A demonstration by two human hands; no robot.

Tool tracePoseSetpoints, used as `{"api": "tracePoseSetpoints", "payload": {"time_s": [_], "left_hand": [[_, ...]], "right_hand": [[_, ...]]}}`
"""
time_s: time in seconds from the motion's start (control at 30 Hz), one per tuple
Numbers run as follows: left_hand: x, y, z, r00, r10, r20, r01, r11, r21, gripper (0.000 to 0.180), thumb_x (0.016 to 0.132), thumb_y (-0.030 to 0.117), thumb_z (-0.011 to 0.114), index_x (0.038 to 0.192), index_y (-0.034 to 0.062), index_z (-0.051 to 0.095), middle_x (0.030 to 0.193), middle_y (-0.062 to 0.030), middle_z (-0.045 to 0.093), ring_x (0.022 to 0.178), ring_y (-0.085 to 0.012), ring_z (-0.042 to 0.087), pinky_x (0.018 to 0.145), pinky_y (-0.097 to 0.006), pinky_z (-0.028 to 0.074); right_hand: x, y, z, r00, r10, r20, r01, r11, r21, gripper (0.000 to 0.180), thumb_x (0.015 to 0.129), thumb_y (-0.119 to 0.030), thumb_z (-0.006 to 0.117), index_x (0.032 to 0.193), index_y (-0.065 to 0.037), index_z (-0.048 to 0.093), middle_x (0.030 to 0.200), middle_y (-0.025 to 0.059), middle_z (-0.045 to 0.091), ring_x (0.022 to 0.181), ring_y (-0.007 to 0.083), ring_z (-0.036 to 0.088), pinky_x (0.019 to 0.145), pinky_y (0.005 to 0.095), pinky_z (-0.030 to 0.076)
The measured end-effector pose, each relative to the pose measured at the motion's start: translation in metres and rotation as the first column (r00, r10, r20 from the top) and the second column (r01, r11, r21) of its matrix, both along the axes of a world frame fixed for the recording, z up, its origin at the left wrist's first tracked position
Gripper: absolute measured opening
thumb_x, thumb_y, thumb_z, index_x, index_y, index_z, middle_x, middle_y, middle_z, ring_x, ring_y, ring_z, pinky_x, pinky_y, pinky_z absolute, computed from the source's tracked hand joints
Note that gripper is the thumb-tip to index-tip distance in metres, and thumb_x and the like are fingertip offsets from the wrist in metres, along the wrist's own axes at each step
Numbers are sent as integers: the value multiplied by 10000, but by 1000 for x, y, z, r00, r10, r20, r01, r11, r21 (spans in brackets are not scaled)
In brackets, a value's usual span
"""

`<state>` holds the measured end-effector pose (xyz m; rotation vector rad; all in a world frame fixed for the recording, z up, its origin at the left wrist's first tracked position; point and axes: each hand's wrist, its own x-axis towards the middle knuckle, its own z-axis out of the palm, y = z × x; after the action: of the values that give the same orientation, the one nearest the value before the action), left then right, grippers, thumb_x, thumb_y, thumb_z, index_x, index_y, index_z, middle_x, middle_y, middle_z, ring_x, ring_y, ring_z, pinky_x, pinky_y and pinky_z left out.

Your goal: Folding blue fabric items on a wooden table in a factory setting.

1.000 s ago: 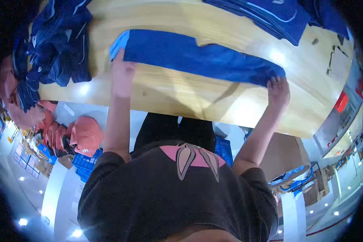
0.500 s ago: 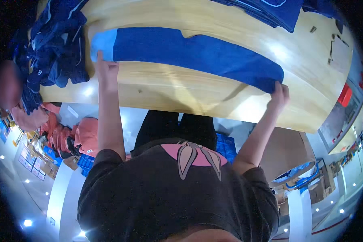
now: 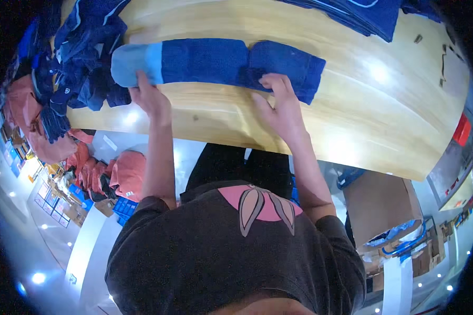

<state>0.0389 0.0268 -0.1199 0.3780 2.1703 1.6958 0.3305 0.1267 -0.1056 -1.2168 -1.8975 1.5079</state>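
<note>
A long strip of dark blue cloth [image 3: 205,60] with a light blue left end lies across the wooden table [image 3: 210,113]. Its right part [image 3: 284,58] is folded back over itself, with a seam-like line where the layer ends near the middle. My left hand [image 3: 151,100] rests at the light blue end, one finger stretched over the fabric. By the lower edge of the folded part is my right hand [image 3: 283,107], thumb and fingers apart, fingertips over the cloth. Nothing shows gripped in either hand.
Dark blue garments [image 3: 86,58] are heaped at the table's left. A stack of folded dark blue cloth [image 3: 352,18] lies along the far right edge. Below the table stand coral-coloured sacks [image 3: 129,173] on the left and a cardboard box [image 3: 381,207] on the right.
The cloth's right end has been folded leftward, shortening the strip. My right hand has moved left and let go of the corner. My left hand stays at the light blue end.
</note>
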Motion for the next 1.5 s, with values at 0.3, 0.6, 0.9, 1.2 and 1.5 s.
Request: {"api": "tracePoseSetpoints", "payload": {"time_s": [0.3,0.6,0.9,1.2,1.5], "left_hand": [[125,39,13,717,-638,-280,585,770,-255,438,918,198,642,1334,59,629,1351,-125,552,1126,-288,574,978,-414,441],[124,47,-22,297,-827,-477,747,513,-423,548,824,420,724,1297,152,650,1396,-107,540,1241,-297,511,1024,-478,380],[69,54,-34,643,-696,-320,374,650,-662,389,912,273,734,1123,-19,589,910,-155,606,826,-335,588,772,-409,504],[88,109,50,921,-351,-169,322,930,-180,268,938,138,713,1107,-22,579,887,-90,613,766,-178,569,737,-307,496],[75,290,63,821,-448,-354,480,877,3,427,900,229,742,1251,36,592,1089,-197,695,911,-316,680,832,-384,546]], "right_hand": [[62,0,-6,955,-276,107,296,913,-282,118,935,-4,625,1046,10,661,902,82,673,764,155,604,729,258,489],[77,8,-1,911,-324,255,380,900,-214,195,957,-101,651,1109,20,640,900,79,668,760,157,592,738,260,488],[39,38,-47,791,-257,556,202,966,159,385,921,-203,715,1166,59,576,980,184,628,923,308,610,821,384,517],[36,88,54,845,-527,90,526,850,34,251,923,-122,709,1109,3,596,956,107,659,814,173,584,781,304,505],[49,250,61,813,-578,-68,559,744,365,376,895,-160,753,1137,83,598,1028,200,676,875,248,649,849,321,525]]}}
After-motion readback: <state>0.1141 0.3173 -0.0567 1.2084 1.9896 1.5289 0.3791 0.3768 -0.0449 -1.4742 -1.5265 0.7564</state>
